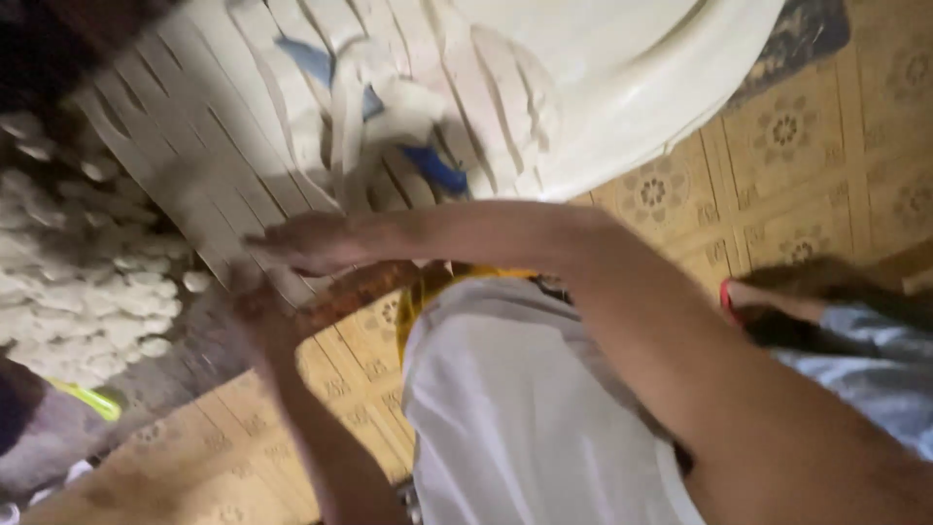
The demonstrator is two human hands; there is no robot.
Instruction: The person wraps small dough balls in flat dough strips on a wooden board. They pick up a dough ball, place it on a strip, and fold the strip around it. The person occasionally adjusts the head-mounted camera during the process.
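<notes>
Though blurry, pale strips (185,165) under right hand (303,241), seemingly lengthwise up-left.

White strips (224,146) and a pale tub (622,87) crowd the space ahead; bare patterned floor (826,165) lies open at the right.

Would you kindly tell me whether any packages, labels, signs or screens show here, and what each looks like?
None that can be made out.
Nearest the right hand: cut white strips on a flat surface, a white round basin beyond.
Left hand: blurred, beside the strips.
</notes>
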